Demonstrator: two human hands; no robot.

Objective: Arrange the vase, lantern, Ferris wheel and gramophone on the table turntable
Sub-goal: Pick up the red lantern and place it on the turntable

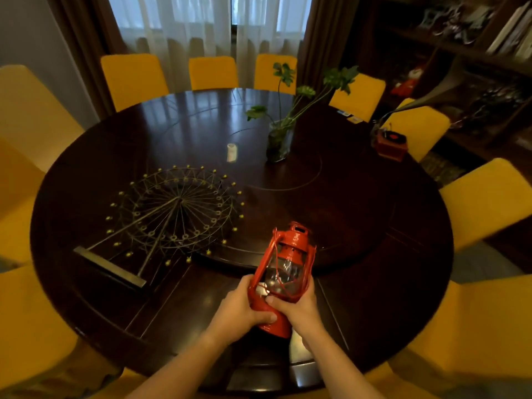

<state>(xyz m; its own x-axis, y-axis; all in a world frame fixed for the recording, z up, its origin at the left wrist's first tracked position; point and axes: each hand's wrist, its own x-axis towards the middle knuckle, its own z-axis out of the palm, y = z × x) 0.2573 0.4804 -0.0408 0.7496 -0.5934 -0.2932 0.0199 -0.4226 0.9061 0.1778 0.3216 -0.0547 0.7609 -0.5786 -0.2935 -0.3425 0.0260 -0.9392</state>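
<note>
One red metal lantern with a glass globe [283, 272] is gripped at its base by both hands — left hand [241, 308], right hand [299, 309] — above the round dark wooden table [374, 226], tilted away; one wire Ferris wheel [175, 214], one glass vase of green stems [280, 139] and one small gramophone [391, 142] are seen on it.

No legible text, label, brand, number or sign in the head view. Book spines [509, 27] on the shelf and two small cards [349, 116] on the table [374, 226]: markings too blurred to read.
</note>
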